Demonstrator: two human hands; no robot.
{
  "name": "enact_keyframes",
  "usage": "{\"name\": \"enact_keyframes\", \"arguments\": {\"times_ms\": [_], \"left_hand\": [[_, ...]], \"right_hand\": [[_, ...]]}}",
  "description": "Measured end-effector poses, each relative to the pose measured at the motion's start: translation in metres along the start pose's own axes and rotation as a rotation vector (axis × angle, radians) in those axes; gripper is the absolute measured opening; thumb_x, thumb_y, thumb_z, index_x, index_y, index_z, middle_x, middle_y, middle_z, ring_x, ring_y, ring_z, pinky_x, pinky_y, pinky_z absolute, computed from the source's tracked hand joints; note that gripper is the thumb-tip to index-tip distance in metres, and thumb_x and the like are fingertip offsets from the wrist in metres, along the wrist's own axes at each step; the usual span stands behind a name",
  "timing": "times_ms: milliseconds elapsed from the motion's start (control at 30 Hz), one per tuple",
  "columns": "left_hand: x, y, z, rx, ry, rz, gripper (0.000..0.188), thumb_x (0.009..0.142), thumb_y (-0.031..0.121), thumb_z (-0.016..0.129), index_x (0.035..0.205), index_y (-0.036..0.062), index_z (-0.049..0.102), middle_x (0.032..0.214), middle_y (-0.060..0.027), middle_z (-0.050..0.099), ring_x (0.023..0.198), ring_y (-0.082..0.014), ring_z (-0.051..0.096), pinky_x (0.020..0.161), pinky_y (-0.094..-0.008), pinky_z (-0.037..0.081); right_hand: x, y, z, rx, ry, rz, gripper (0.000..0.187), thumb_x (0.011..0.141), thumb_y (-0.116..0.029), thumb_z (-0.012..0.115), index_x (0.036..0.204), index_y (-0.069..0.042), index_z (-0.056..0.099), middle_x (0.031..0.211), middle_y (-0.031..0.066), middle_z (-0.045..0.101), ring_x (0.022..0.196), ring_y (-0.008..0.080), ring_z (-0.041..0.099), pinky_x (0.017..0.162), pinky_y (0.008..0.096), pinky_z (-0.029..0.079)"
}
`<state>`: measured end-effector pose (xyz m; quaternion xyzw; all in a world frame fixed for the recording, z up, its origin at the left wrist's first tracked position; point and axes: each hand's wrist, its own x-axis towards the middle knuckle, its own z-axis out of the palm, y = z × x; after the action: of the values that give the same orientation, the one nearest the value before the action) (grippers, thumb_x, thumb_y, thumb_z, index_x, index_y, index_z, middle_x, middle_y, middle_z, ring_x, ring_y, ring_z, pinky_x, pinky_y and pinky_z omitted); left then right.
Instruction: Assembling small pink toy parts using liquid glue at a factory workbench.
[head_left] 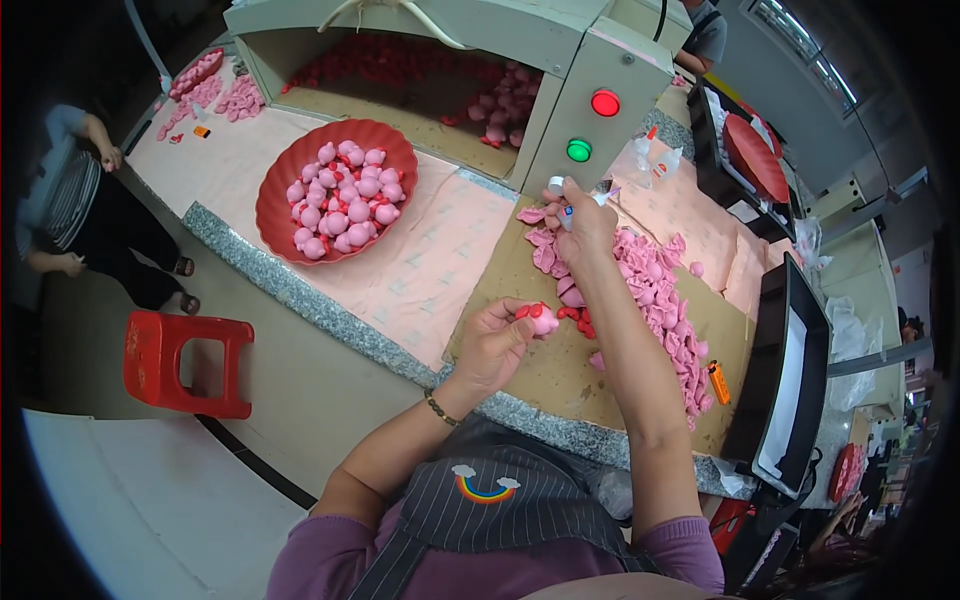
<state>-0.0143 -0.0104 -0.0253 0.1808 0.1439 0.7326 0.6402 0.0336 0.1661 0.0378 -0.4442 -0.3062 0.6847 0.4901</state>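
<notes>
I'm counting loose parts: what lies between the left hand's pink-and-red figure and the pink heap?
Small red pieces, on the brown board beside the figure; the head view shows them.

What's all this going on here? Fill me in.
The person's left hand holds a round pink toy with red parts, while the right hand grips a small bottle with a white cap. Under the right forearm, a pile of pink pieces lies on the brown board, with a lighter beside it. To the left, a red bowl holds many similar toys, in front of the machine.
</notes>
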Motion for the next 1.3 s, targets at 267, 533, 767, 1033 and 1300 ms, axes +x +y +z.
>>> {"name": "enact_keyframes", "arguments": {"times_ms": [267,533,767,1033,1300], "left_hand": [[-0.006,0.003,0.005,-0.009,-0.006,-0.061,0.020,0.082,0.004,0.059,0.101,-0.0042,0.055,0.099,-0.0148,0.060,0.092,-0.0232,0.060,0.083,-0.0333,0.048],[-0.004,-0.004,-0.001,-0.014,0.078,0.006,0.021,0.083,0.004,0.058,0.103,-0.0036,0.055,0.098,-0.0148,0.060,0.090,-0.0227,0.060,0.079,-0.0320,0.049],[0.003,-0.001,0.005,0.057,0.054,0.039,0.026,0.082,0.006,0.061,0.105,-0.0019,0.056,0.099,-0.0132,0.061,0.089,-0.0212,0.060,0.079,-0.0302,0.050],[-0.008,0.005,0.014,0.535,-0.060,-0.016,0.022,0.075,-0.001,0.065,0.096,-0.0024,0.063,0.094,-0.0088,0.061,0.085,-0.0141,0.059,0.076,-0.0247,0.050],[-0.009,-0.001,0.011,0.666,-0.205,0.056,0.018,0.073,-0.007,0.064,0.090,-0.0047,0.063,0.084,-0.0078,0.061,0.074,-0.0114,0.059,0.068,-0.0222,0.050]], "right_hand": [[0.009,0.011,-0.010,0.277,-0.037,0.122,0.018,0.089,-0.010,0.050,0.098,0.005,0.047,0.086,0.0227,0.057,0.056,0.0183,0.048,0.044,0.0264,0.037],[-0.041,-0.008,-0.019,0.082,-0.119,0.069,0.020,0.088,-0.014,0.051,0.096,0.004,0.051,0.084,0.0182,0.059,0.057,0.0184,0.054,0.047,0.0260,0.041],[-0.116,0.001,-0.081,-0.854,-0.471,-0.686,0.022,0.073,-0.019,0.070,0.070,-0.003,0.056,0.063,0.0055,0.054,0.051,0.0158,0.050,0.047,0.0268,0.040],[-0.118,0.003,-0.109,-1.100,-0.696,-1.224,0.036,0.069,-0.032,0.071,0.071,0.001,0.056,0.062,0.0090,0.051,0.052,0.0225,0.049,0.048,0.0292,0.038],[-0.126,0.018,-0.125,-0.974,-0.708,-1.130,0.033,0.074,-0.025,0.069,0.070,0.004,0.055,0.066,0.0136,0.053,0.054,0.0245,0.051,0.048,0.0311,0.039]]}}
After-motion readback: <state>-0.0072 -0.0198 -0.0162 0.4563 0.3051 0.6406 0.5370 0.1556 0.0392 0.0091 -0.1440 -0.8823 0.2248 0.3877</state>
